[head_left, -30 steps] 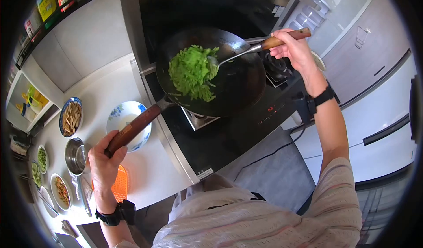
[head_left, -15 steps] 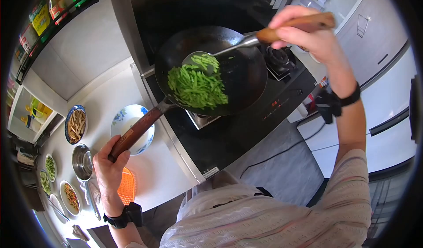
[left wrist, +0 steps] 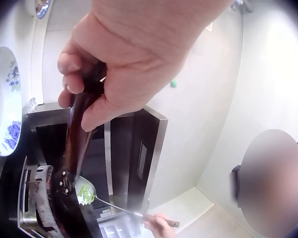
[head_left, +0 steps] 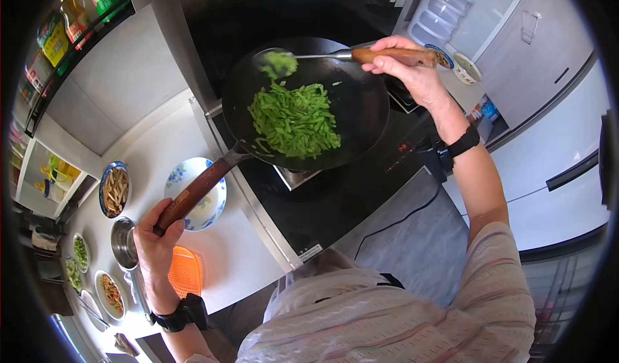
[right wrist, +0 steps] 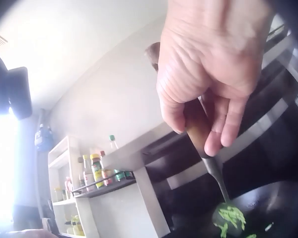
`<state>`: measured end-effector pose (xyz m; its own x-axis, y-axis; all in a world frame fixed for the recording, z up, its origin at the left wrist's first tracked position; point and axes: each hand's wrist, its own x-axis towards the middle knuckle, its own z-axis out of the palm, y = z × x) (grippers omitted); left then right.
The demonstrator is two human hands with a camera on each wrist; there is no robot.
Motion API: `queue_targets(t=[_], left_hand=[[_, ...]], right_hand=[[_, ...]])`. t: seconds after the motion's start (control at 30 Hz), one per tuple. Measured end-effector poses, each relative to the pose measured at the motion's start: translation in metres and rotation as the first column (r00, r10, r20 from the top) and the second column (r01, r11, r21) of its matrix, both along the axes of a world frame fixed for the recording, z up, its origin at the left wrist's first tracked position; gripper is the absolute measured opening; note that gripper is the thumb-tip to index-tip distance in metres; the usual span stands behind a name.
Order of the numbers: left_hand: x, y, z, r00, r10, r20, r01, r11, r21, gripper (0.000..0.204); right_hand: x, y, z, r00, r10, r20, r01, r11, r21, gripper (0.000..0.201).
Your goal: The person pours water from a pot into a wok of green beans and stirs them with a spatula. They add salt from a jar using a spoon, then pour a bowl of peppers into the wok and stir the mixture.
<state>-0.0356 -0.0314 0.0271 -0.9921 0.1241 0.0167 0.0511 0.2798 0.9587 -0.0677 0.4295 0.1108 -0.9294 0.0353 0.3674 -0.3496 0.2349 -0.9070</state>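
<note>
The left hand point(head_left: 157, 250) grips the brown wooden handle point(head_left: 195, 192) of a dark wok point(head_left: 364, 121) on the stove; the left wrist view shows its fingers point(left wrist: 72, 82) curled round that handle. A heap of green strips point(head_left: 295, 123) lies in the wok's left part. Above it, at the far left rim, the ladle point(head_left: 316, 56) holds a small blurred portion of green pieces point(head_left: 279, 64). The right hand point(head_left: 412, 73) holds the ladle's wooden handle, with its thumb and fingers round it in the right wrist view point(right wrist: 211, 79).
Left of the stove stand a flowered plate point(head_left: 213, 208), a bowl of pale strips point(head_left: 116, 190), a metal pan point(head_left: 124, 244), an orange basket point(head_left: 185, 271) and small filled bowls point(head_left: 111, 295). Bottles point(head_left: 74, 18) line a shelf. Two bowls point(head_left: 465, 68) stand behind the right hand.
The ladle has moved from the heap toward the wok's far left rim with green pieces in it. The right hand shifted left, after moving right earlier. The left hand keeps its grip on the wok handle.
</note>
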Motion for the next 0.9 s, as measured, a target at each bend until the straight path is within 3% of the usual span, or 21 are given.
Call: queue_targets(t=[0.1, 0.17, 0.27, 0.47, 0.53, 0.6, 0.63, 0.67, 0.73, 0.8, 0.9], left_hand=[[-0.002, -0.003, 0.000, 1.000, -0.009, 0.016, 0.009, 1.000, -0.008, 0.042], [-0.003, -0.003, 0.001, 1.000, -0.005, 0.021, 0.005, 1.000, -0.021, 0.042], [-0.003, -0.003, 0.001, 1.000, 0.003, 0.023, -0.002, 1.000, -0.029, 0.042], [-0.003, -0.003, 0.003, 0.999, 0.013, 0.037, -0.009, 0.995, -0.100, 0.043], [-0.003, -0.004, 0.002, 0.999, 0.009, 0.037, -0.006, 0.996, -0.093, 0.043], [-0.002, -0.004, 0.002, 0.999, 0.005, 0.033, -0.002, 0.997, -0.072, 0.043], [-0.002, -0.004, 0.001, 1.000, 0.000, 0.030, 0.001, 0.999, -0.052, 0.043], [-0.001, -0.005, 0.001, 1.000, -0.002, 0.030, 0.004, 0.999, -0.051, 0.043], [-0.003, -0.006, 0.002, 1.000, 0.001, 0.022, 0.003, 0.986, -0.164, 0.043], [-0.003, -0.005, 0.003, 1.000, -0.001, 0.021, 0.004, 0.990, -0.143, 0.043], [-0.001, -0.003, 0.001, 1.000, 0.005, 0.022, -0.003, 0.995, -0.096, 0.042]], right_hand=[[0.016, -0.003, 0.001, 0.992, 0.115, 0.051, -0.111, 0.991, -0.073, 0.020], [0.035, 0.003, 0.023, 0.963, 0.251, 0.096, -0.254, 0.967, 0.026, 0.021], [0.050, 0.016, 0.048, 0.936, 0.335, 0.108, -0.352, 0.907, 0.232, 0.017], [0.054, 0.005, 0.105, 0.941, 0.339, 0.012, -0.302, 0.821, 0.485, 0.018], [0.046, 0.003, 0.114, 0.944, 0.328, 0.020, -0.299, 0.833, 0.466, 0.023], [0.035, -0.009, 0.118, 0.894, 0.433, 0.118, -0.432, 0.757, 0.490, 0.021], [0.032, -0.014, 0.119, 0.858, 0.431, 0.279, -0.495, 0.838, 0.230, 0.020], [0.026, -0.023, 0.105, 0.918, 0.322, 0.232, -0.376, 0.893, 0.249, 0.017], [0.011, -0.028, 0.101, 0.919, 0.306, 0.248, -0.368, 0.892, 0.263, 0.016], [0.010, -0.025, 0.112, 0.931, 0.297, 0.214, -0.342, 0.913, 0.222, 0.015], [0.015, -0.021, 0.127, 0.897, 0.413, 0.160, -0.426, 0.903, 0.059, 0.015]])
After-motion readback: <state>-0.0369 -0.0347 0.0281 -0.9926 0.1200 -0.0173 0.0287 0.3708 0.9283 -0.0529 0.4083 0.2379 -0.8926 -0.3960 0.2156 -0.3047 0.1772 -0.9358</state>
